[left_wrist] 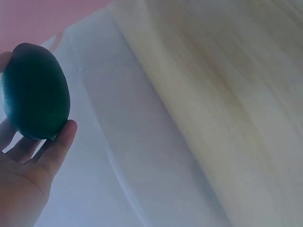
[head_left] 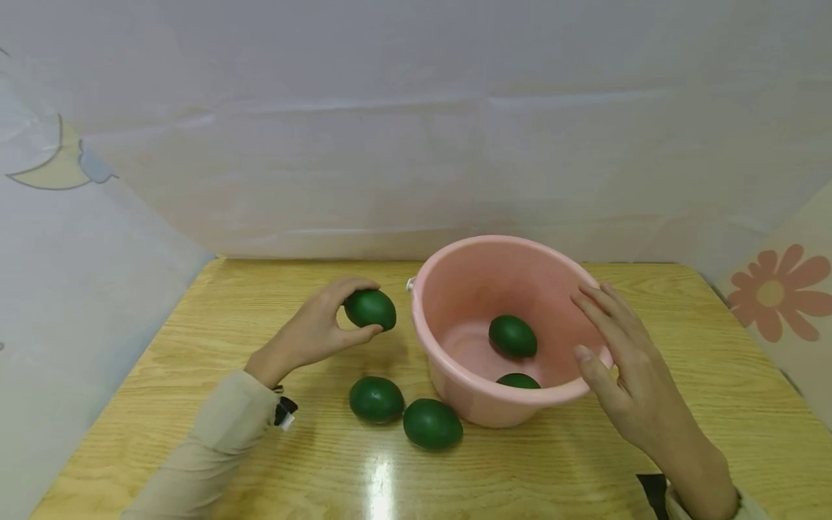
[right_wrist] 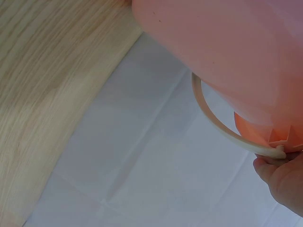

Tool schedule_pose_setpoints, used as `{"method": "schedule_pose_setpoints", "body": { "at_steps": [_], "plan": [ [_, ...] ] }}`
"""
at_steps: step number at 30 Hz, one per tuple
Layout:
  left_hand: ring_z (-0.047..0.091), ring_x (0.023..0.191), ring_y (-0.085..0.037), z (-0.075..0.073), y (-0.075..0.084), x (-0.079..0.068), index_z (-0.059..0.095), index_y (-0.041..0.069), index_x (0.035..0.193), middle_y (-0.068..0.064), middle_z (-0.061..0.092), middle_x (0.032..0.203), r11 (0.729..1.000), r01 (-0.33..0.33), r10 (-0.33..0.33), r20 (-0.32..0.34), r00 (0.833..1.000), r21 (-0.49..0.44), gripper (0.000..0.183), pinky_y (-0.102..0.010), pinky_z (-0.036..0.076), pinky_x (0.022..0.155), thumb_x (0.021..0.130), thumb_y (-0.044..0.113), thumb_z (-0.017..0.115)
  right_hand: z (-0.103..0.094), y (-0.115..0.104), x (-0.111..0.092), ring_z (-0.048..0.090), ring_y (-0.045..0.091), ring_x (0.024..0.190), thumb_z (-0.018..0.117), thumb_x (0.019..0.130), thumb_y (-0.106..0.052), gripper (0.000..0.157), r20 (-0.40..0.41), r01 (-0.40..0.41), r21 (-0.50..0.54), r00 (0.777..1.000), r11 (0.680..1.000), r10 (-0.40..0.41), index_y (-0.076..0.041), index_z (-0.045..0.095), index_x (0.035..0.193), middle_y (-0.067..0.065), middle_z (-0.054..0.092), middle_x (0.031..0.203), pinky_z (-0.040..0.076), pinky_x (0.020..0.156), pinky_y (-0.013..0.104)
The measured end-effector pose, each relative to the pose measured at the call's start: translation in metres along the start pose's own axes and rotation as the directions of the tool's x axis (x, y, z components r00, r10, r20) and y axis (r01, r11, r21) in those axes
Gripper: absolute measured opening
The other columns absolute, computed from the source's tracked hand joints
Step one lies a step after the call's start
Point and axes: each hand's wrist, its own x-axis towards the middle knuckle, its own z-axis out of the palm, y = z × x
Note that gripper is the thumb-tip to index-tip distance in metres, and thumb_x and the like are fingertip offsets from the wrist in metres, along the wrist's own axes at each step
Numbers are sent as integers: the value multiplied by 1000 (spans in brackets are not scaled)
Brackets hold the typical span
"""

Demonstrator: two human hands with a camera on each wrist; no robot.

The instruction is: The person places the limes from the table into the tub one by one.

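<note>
Green egg (head_left: 370,309), pinched by the left hand (head_left: 315,326), is just left of the pink bucket (head_left: 474,289), long axis roughly toward it; the right hand (head_left: 630,368), fingers spread, is at the bucket's right rim.

Head view, forward-down; wrist views, close-up, sharing pink bucket (head_left: 481,404)

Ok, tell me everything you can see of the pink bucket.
The pink bucket looks like smooth plastic, round, open at the top, with a thickened rim and a pale curved handle hinged at the side. It stands on the wooden table holding two green egg-shaped objects. The right hand touches its right side at the rim.
</note>
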Motion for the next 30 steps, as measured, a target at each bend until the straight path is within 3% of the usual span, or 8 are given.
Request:
{"method": "schedule_pose_setpoints", "body": {
  "at_steps": [13, 30],
  "plan": [
    [62, 103, -19, -15, 8, 6, 58, 10, 131, -8, 60, 128, 1000, -4, 5, -59, 998, 19, 55, -38, 56, 84, 83, 25, 81, -1, 1, 1, 15, 19, 154, 54, 95, -7, 56, 12, -7, 3, 1000, 1000, 7, -7, 43, 150, 17, 38, 156, 12, 123, 22],
    [62, 101, -17, -31, 23, 13, 60, 10, 129, -7, 64, 124, 997, -61, 67, -152, 986, 44, 54, -35, 55, 83, 82, 24, 82, -1, 1, 2, 16, 20, 154, 54, 94, -6, 56, 9, -3, 2, 1000, 1000, 3, -6, 44, 149, 19, 39, 155, 12, 122, 21]
  ]
}}
